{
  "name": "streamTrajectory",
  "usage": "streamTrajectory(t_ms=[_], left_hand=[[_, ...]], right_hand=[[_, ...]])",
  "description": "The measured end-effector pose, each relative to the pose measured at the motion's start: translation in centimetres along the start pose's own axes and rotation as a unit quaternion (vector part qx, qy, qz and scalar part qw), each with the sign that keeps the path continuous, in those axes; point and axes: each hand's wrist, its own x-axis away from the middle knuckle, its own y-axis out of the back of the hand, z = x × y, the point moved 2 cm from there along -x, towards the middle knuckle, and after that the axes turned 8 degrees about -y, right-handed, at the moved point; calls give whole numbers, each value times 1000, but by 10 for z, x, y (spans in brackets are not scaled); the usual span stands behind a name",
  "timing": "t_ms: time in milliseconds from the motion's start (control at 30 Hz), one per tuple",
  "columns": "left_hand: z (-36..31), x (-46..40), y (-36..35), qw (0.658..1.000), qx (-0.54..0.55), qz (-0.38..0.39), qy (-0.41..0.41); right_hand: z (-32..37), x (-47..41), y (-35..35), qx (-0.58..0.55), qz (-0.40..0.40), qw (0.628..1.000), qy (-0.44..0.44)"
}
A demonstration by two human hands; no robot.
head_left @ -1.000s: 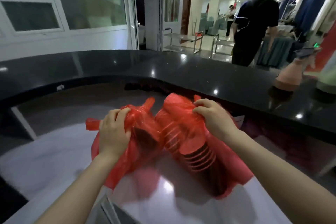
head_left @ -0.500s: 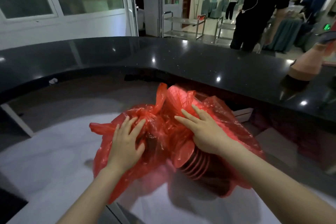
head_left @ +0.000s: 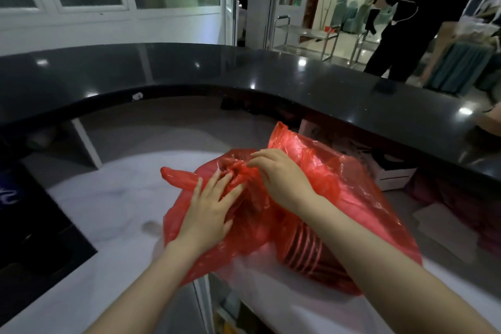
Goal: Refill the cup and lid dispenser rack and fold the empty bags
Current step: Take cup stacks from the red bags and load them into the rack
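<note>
Now red bag (head_left: 339, 187) on white counter (head_left: 108, 198), left hand (head_left: 208, 211) flat on it, right hand (head_left: 279, 176) pinching.

Red translucent plastic bag (head_left: 352, 184), crumpled, lying on white counter w/ mouth bunched at centre. Ribbed stack of cups (head_left: 306, 249) visible thru bag, lying on side near front edge, still inside.

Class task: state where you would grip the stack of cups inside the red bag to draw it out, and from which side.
Grip the stack of cups around its ribbed side, coming through the bunched mouth of the red bag: it probably lies on its side.
</note>
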Motion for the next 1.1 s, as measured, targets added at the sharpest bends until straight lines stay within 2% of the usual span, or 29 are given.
streamTrajectory(t_ms=[167,300,600,800,933,1033,1100], left_hand=[[13,13,10,1000,-16,-5,-5],[29,29,18,999,9,-50,19],[64,50,28,997,-15,-76,27],[93,51,42,996,-39,-68,36],[127,63,42,987,-19,-46,151],[122,55,39,981,12,8,196],[106,40,40,979,64,-27,193]], right_hand=[[10,-33,-23,81,121,989,19],[17,-44,-31,97,159,982,-1],[20,-57,-35,38,99,991,-79],[7,-53,-32,85,42,986,-138],[-16,-56,-12,89,-4,972,-216],[-10,-58,-8,55,-17,987,-152],[7,-57,-13,21,16,998,-61]])
